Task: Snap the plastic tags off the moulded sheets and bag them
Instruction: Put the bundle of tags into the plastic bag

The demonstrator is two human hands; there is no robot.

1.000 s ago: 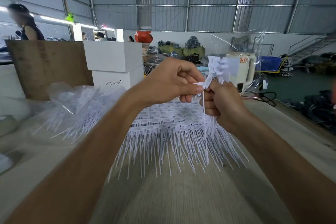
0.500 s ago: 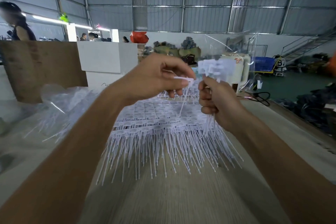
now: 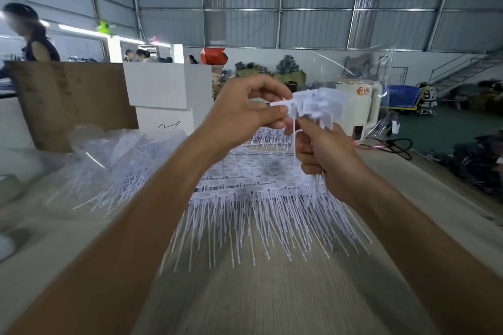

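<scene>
Up above the moulded sheets (image 3: 261,185), both hands (image 3: 245,111) (image 3: 326,152) pinch tags (image 3: 318,103).

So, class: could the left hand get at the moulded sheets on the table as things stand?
Probably not at once: the left hand pinches a tag. The moulded sheets lie uncovered just below.

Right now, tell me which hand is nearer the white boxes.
Left. The left hand is raised just beside the white boxes; the right hand, gripping the tag bundle, sits farther right.

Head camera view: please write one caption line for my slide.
Left hand adds a white plastic tag to the bunch of tags gripped by the right hand.
</scene>
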